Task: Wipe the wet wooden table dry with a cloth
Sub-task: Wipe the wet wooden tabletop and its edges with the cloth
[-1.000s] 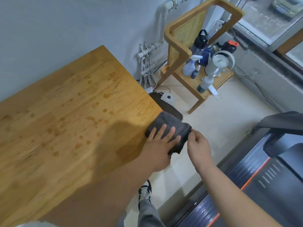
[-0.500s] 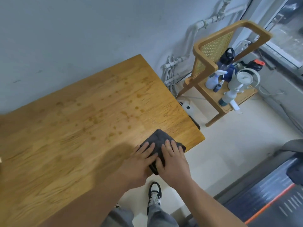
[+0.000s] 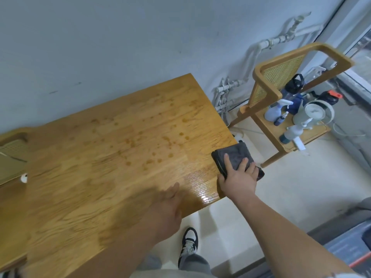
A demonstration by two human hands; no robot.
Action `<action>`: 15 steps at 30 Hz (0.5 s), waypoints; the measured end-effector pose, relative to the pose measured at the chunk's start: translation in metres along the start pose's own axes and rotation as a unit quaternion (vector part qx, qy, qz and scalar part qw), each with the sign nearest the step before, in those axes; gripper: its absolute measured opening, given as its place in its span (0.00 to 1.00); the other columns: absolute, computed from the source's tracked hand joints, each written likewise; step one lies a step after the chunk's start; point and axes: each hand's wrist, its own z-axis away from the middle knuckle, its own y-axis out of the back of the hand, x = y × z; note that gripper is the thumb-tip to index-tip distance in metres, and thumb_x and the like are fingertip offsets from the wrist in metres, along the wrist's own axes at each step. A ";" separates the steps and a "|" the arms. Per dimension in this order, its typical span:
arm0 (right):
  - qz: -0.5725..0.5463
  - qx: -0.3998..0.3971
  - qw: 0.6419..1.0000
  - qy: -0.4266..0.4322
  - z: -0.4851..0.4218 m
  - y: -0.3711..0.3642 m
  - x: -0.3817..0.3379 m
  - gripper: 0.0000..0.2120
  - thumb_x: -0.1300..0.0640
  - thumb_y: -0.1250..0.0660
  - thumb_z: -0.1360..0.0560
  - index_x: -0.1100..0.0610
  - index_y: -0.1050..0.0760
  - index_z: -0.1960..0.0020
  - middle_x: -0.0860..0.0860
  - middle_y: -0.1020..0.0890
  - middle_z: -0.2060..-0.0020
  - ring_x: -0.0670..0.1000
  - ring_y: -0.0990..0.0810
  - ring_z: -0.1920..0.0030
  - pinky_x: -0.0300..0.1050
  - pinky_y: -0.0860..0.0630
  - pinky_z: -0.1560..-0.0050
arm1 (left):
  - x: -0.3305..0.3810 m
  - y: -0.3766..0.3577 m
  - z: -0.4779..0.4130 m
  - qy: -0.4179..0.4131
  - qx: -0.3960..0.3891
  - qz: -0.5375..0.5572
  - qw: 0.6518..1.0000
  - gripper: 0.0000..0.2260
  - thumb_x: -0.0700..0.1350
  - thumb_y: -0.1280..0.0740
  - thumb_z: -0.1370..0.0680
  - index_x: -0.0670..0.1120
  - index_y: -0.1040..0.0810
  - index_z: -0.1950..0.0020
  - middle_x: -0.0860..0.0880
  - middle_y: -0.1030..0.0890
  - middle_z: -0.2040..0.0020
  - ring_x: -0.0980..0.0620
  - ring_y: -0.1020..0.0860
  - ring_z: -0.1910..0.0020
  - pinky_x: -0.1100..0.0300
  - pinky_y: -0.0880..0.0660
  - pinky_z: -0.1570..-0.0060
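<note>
Head view: right hand (image 3: 239, 177) presses folded cloth (image 3: 234, 155) overhanging table (image 3: 120, 157) edge.

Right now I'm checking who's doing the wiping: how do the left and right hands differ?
The right hand presses flat on the grey cloth at the table's right edge; the left hand touches no cloth. The right hand looks sharp, the left hand blurred. Both are open, palm down, over the wet wood.

Grey wall (image 3: 120, 47), pale floor (image 3: 291, 187), perhaps tiled
</note>
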 end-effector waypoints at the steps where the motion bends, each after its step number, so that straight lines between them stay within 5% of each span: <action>1: -0.010 -0.007 1.000 0.003 0.006 -0.002 -0.011 0.34 0.36 0.52 0.16 0.43 0.61 0.15 0.69 0.52 0.18 0.74 0.54 0.19 0.69 0.56 0.20 | -0.004 -0.001 0.002 0.008 0.002 0.004 1.000 0.28 0.46 0.42 0.16 0.55 0.46 0.17 0.55 0.57 0.16 0.51 0.48 0.18 0.57 0.45 0.22; 4: -0.031 -0.029 0.999 0.032 0.033 -0.024 -0.042 0.30 0.37 0.54 0.15 0.41 0.55 0.15 0.70 0.53 0.18 0.75 0.57 0.19 0.70 0.60 0.21 | -0.012 0.000 0.004 0.047 0.001 -0.009 0.999 0.28 0.47 0.42 0.17 0.57 0.46 0.17 0.55 0.56 0.16 0.49 0.51 0.17 0.53 0.42 0.22; 6: -0.031 -0.023 0.995 0.097 0.056 -0.044 -0.050 0.28 0.39 0.50 0.16 0.42 0.38 0.18 0.72 0.43 0.21 0.77 0.48 0.21 0.71 0.55 0.23 | -0.015 0.004 0.000 0.081 -0.008 -0.040 0.996 0.29 0.48 0.41 0.17 0.56 0.47 0.17 0.53 0.56 0.16 0.46 0.51 0.17 0.50 0.42 0.21; 8: -0.009 -0.030 0.985 0.167 0.067 -0.056 -0.045 0.27 0.39 0.49 0.17 0.42 0.32 0.21 0.71 0.38 0.22 0.77 0.43 0.22 0.71 0.51 0.24 | -0.015 0.007 -0.007 0.108 -0.013 -0.059 0.992 0.31 0.48 0.39 0.18 0.55 0.47 0.17 0.49 0.57 0.15 0.44 0.51 0.17 0.48 0.45 0.20; 12: 0.018 -0.015 0.984 0.175 0.029 -0.033 -0.001 0.26 0.36 0.61 0.15 0.32 0.60 0.18 0.59 0.63 0.17 0.67 0.64 0.18 0.65 0.61 0.19 | -0.013 0.010 -0.020 0.111 -0.016 -0.095 0.989 0.30 0.51 0.39 0.17 0.54 0.48 0.17 0.48 0.61 0.16 0.43 0.56 0.17 0.46 0.49 0.20; 15: -0.001 -0.035 0.997 0.071 -0.014 -0.004 0.023 0.26 0.36 0.62 0.16 0.32 0.65 0.19 0.56 0.65 0.16 0.63 0.66 0.17 0.62 0.61 0.18 | -0.010 0.007 -0.023 0.100 -0.021 -0.097 0.990 0.31 0.51 0.40 0.16 0.54 0.51 0.16 0.49 0.64 0.16 0.45 0.59 0.17 0.47 0.53 0.21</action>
